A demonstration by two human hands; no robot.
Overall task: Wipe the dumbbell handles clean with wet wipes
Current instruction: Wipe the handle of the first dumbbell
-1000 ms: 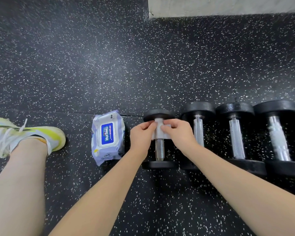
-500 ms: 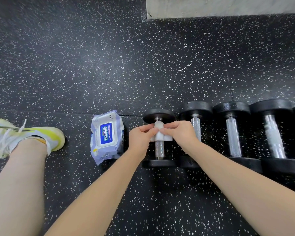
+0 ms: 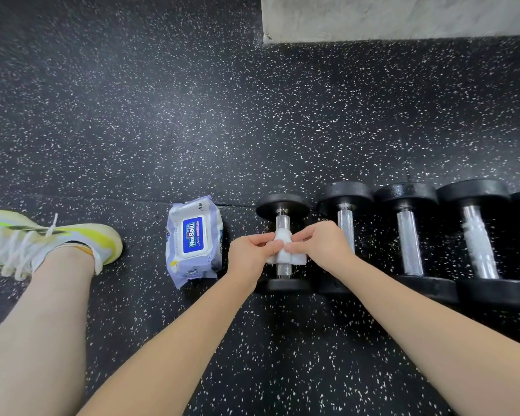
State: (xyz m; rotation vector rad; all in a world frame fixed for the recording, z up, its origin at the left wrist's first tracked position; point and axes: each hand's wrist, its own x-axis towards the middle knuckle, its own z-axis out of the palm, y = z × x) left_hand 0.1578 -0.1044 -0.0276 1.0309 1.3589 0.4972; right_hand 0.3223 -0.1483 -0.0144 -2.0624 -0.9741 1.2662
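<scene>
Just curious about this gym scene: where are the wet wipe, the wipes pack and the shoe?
wet wipe (image 3: 286,257): head view, lower fold.
wipes pack (image 3: 193,238): head view, blue label.
shoe (image 3: 81,235): head view, yellow side.

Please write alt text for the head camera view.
Left hand and right hand pinch a white wet wipe around the leftmost black dumbbell's knurled steel handle; a purple wipes pack lies left, on speckled black rubber floor.

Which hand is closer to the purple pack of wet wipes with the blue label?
Left. The left hand pinches the white wipe just right of the purple pack of wet wipes; the right hand is farther right, beyond the wipe.
</scene>
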